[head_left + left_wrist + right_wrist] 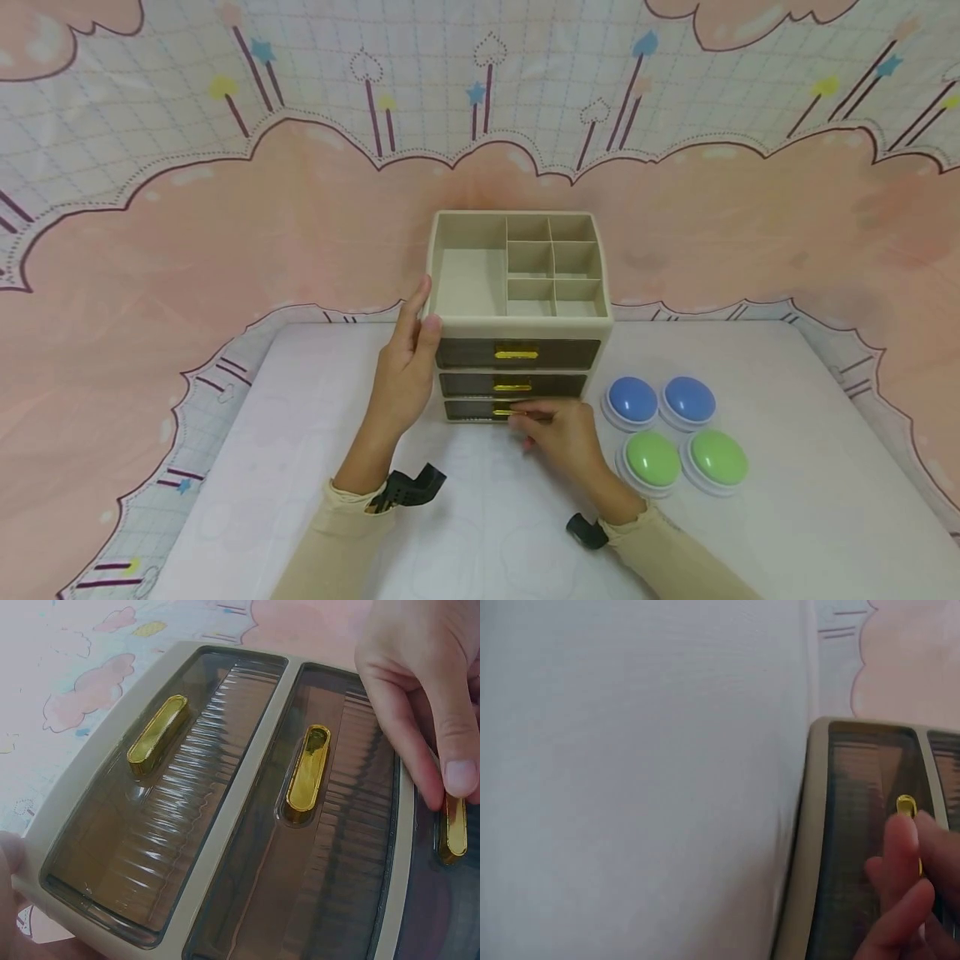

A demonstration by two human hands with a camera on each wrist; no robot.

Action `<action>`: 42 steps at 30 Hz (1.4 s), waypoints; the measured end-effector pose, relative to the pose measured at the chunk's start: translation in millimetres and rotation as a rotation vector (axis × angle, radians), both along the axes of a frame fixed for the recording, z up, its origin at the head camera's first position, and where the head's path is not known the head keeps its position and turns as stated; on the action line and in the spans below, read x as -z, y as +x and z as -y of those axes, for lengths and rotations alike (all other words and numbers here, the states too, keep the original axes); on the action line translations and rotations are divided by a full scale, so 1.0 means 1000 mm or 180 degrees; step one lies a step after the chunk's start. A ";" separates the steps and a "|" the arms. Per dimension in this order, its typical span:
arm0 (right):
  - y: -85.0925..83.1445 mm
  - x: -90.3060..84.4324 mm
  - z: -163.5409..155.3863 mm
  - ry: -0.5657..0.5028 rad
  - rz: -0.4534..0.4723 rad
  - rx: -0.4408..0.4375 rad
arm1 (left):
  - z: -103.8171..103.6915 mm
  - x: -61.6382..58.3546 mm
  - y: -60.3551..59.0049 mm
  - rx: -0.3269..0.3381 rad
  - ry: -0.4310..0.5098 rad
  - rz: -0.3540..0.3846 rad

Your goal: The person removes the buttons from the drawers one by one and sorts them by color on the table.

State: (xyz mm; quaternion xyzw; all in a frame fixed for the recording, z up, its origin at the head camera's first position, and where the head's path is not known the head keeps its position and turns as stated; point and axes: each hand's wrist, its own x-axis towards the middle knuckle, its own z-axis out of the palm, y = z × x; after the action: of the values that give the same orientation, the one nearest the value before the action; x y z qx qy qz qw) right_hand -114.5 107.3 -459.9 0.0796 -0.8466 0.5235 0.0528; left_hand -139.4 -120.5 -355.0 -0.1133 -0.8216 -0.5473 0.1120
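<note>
Remotely I've R hand [566, 437] pinching btm gold handle [455, 831], prob. slick, best held mid-bar, L hand [405, 375] straight-fingered against organizer [525, 329] btwn them, likely light, stiff plastic.

Soft light overall — glare streaks the top drawer front [166, 799], right-wrist view dimmer.

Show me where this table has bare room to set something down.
The white table is bare left of the left hand, out to its left edge, and right of the blue domes and green domes. It is crowded where the domes stand close by the organizer, and at the bottom drawer, where the right hand pinches the handle.
</note>
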 end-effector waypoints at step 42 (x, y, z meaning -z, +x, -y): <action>0.082 -0.008 -0.017 0.0290 0.0373 -0.0399 | 0.000 0.000 0.001 -0.0018 0.0008 0.0014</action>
State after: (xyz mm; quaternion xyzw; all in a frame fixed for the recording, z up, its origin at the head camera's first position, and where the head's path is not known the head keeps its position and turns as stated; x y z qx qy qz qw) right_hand -32.4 124.6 -452.0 0.1040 -0.8646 0.4905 -0.0334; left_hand -138.9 -120.5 -355.1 -0.1096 -0.8215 -0.5483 0.1119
